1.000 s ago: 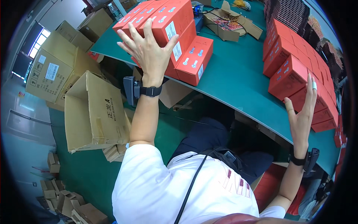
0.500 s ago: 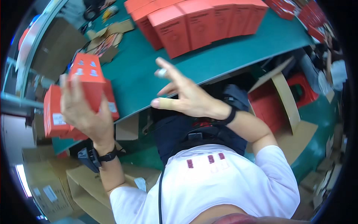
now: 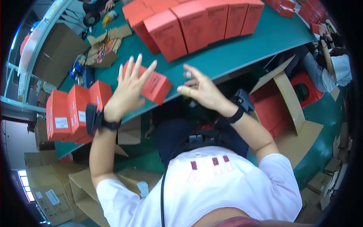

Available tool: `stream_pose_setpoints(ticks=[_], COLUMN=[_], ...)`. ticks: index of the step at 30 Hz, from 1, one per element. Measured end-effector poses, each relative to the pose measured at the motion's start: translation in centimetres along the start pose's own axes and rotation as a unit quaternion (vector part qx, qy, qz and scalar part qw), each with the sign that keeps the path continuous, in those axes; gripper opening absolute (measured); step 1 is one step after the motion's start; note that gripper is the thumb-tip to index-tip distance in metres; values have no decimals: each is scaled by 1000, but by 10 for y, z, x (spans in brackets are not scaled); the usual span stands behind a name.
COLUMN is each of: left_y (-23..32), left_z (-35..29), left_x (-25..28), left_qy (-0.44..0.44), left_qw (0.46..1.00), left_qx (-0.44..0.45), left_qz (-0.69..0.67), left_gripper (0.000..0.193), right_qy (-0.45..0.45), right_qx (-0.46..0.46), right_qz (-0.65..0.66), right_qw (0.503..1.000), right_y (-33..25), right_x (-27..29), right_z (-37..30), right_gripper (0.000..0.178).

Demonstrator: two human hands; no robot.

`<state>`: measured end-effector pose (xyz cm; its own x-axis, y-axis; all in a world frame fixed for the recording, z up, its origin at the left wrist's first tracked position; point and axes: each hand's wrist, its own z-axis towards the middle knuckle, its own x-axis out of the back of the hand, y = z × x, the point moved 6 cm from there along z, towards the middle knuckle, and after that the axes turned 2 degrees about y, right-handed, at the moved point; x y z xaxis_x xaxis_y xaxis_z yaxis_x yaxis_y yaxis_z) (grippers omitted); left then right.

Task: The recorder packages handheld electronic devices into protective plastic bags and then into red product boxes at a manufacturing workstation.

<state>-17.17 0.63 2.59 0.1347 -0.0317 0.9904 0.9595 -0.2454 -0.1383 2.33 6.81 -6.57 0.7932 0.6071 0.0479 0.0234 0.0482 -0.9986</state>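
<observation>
A red carton [image 3: 156, 87] lies on its side on the green table [image 3: 211, 64], close to the front edge. My left hand [image 3: 130, 89] is over its left end with fingers spread wide; whether the palm touches the carton is hidden. Just right of the carton, my right hand [image 3: 200, 87] hovers with fingers apart and nothing in them. It has a ring and a wrapped thumb. To the left, several red cartons [image 3: 77, 109] with white labels stand at the table's edge. A long row of upright red cartons [image 3: 196, 28] fills the far side.
An open cardboard box [image 3: 289, 102] with red cartons inside stands low at the right, by a red stool [image 3: 308, 89]. Another person [image 3: 332, 62] works at far right. A torn cardboard tray [image 3: 104, 49] of small parts lies back left. More boxes [image 3: 53, 189] stand lower left.
My left hand has moved right from the left group of cartons, and a red carton now lies in front of me. My right hand has shifted slightly right.
</observation>
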Motion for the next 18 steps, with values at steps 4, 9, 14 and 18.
stream_pose_setpoints(ticks=[4,9,14,18], left_y=[3,38,71,70], left_z=[31,35,22,12], left_x=[-30,-10,-2,-2], left_qy=[35,152,226,241], left_qw=[991,957,944,943], left_qx=[-110,-82,-82,-58], left_qz=[-67,-235,-225,-224], left_gripper=[98,86,81,80], right_qy=[13,46,53,45], right_qx=[28,7,0,-10], right_qz=[17,-34,1,15], right_qw=[999,998,999,999], right_y=[-12,-12,-12,-23], right_x=[13,25,27,21], right_z=[-3,-22,-24,-25], right_gripper=[78,72,55,52])
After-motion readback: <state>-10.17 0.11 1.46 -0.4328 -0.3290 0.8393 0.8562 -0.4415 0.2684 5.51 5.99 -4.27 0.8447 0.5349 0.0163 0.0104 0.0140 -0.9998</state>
